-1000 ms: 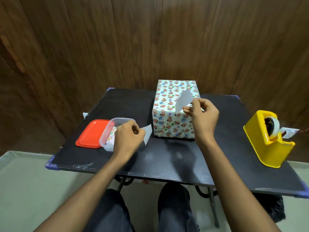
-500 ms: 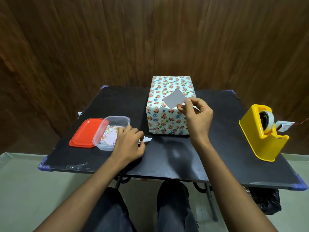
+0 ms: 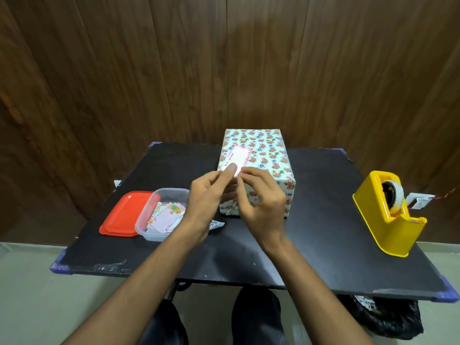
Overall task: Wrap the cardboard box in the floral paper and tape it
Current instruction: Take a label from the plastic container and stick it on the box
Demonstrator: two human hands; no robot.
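Our left hand point(image 3: 206, 195) presses the label point(image 3: 237, 158) onto the box point(image 3: 268, 155) at the table's point(image 3: 323, 220) back edge. Our right hand point(image 3: 258, 197) pinches the label's near end. It may stick crooked if our fingers slip.

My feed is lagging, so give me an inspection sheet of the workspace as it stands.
Surface: black table, scuffed, blue corner caps.
Job's things: wrapped box, label lying on top; yellow tape dispenser at right.
Clutter: clear tub of paper tags, red lid beside it, paper slip.
Grippers: left hand and right hand at the label's near end.
Cables: red wire, far right.
Surroundings: wood panel wall, black bag below.
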